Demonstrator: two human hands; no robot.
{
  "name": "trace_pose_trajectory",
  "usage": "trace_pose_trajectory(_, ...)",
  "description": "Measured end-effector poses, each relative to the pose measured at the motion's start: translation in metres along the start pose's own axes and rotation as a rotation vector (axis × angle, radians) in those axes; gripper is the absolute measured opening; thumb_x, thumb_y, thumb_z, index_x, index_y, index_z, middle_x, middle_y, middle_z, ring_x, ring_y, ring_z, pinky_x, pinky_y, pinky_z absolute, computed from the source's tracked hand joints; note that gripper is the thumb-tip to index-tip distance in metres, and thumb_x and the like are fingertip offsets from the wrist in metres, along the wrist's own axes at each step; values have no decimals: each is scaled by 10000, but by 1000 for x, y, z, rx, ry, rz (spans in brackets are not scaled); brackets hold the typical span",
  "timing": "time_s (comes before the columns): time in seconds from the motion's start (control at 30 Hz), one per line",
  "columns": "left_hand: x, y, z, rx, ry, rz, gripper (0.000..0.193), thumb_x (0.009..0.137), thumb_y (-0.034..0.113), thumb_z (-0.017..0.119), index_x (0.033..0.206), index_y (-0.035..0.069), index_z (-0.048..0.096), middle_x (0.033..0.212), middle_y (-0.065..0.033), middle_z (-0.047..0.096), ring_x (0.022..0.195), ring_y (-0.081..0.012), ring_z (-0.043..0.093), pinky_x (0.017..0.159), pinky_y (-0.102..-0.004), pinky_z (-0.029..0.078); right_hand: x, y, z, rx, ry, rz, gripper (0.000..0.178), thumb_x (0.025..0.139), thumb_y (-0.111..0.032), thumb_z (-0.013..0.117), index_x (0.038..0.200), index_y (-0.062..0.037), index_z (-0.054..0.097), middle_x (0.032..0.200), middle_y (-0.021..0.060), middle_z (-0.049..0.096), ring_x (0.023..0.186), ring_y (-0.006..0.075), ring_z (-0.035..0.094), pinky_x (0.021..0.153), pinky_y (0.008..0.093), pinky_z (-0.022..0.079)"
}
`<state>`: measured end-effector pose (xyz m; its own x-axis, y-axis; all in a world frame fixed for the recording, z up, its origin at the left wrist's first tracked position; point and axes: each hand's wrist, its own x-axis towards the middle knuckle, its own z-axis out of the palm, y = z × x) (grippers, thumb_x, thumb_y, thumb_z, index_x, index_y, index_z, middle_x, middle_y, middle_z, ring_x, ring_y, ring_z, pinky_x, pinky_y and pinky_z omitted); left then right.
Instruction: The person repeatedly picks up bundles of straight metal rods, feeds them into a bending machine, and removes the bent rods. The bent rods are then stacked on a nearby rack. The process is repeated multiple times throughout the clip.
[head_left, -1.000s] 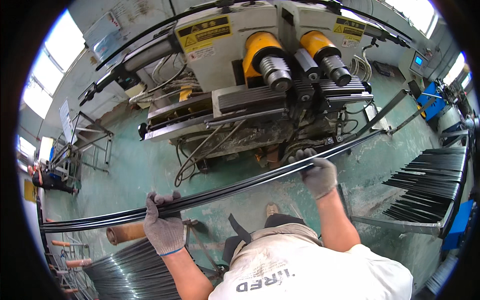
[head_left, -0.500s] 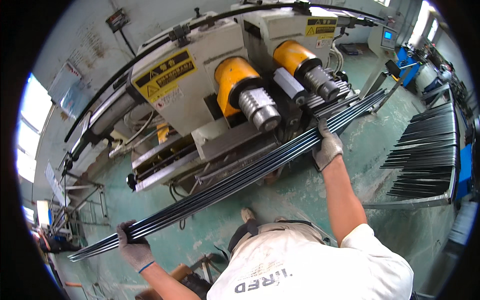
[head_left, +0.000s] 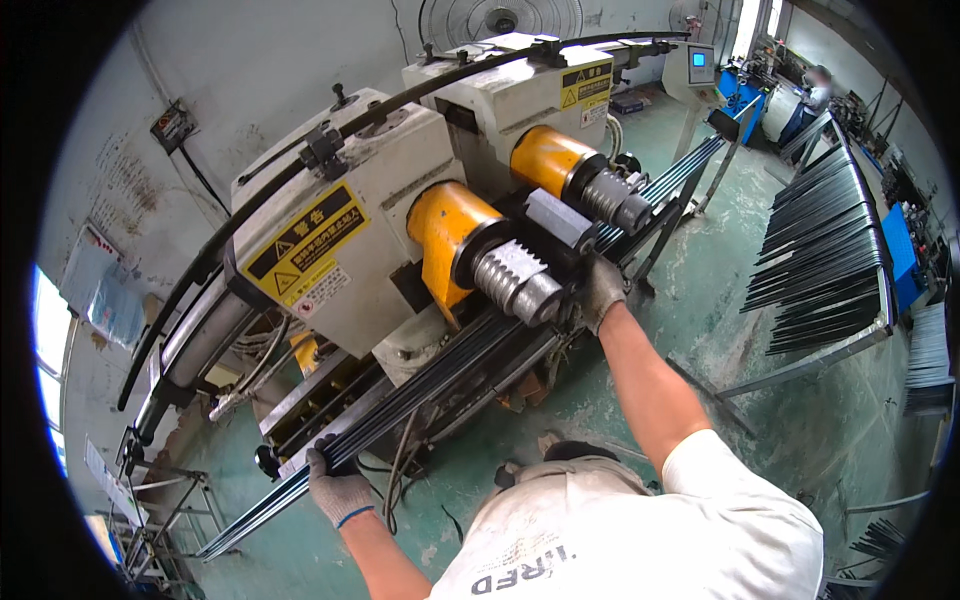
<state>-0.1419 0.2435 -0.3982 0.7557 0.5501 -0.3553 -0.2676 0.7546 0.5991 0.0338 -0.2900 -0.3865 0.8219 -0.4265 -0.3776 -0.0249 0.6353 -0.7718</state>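
A long bundle of thin dark metal rods (head_left: 408, 394) slants from the lower left up to the far right, along the front of a machine (head_left: 345, 240) and under its two threaded spindles. My left hand (head_left: 341, 492), in a grey knit glove, is closed round the bundle near its lower left end. Also gloved, my right hand (head_left: 603, 292) is closed at the bundle just right of the nearer spindle (head_left: 520, 284). Its fingertips are partly hidden among the machine parts. Above that hand lies a grey hexagonal block (head_left: 560, 220), between the yellow spindle housings (head_left: 452, 225).
At the right, a metal rack (head_left: 800, 366) bears many dark rods. A control box with a lit screen (head_left: 698, 62) stands at the back, and another person (head_left: 812, 98) is beyond it. Cables (head_left: 400, 465) hang below the machine. A metal stand (head_left: 185, 500) is at the left.
Both hands have brought the rods forward against the machine, and the bundle now lies under the spindles. My left hand has moved right, my right hand slightly left. The view has shifted too.
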Motion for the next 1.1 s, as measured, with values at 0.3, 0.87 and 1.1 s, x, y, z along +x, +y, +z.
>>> trace_pose_trajectory(0.3, 2, -10, 0, -42, -222, -130, 271, 1155, 227, 633, 1234, -4, 749, 1274, -168, 798, 1284, -350, 730, 1167, -559, 566, 32, -1, 9, 13, 193, 98, 454, 1142, -434, 597, 1216, -20, 769, 1058, 103, 772, 876, 285, 737, 759, 444, 574)
trace_pose_trajectory(0.87, -17, -68, 16, -3, -174, -16, 355, 1133, 320, 688, 1317, 23, 751, 1307, -133, 789, 1261, -313, 711, 1189, -479, 525, 18, 48, -79, 40, 44, -145, 437, 1127, -326, 674, 1431, -17, 733, 1314, 54, 774, 1180, 203, 706, 1081, 385, 523)
trace_pose_trajectory(1.1, -43, -45, 48, -97, -109, -43, 338, 1164, 239, 611, 1379, -11, 686, 1342, -197, 756, 1313, -388, 701, 1175, -593, 553, -7, 47, -120, -214, 53, -75, 512, 1128, -347, 687, 1494, 11, 681, 1413, 65, 756, 1250, 214, 702, 1101, 397, 529)
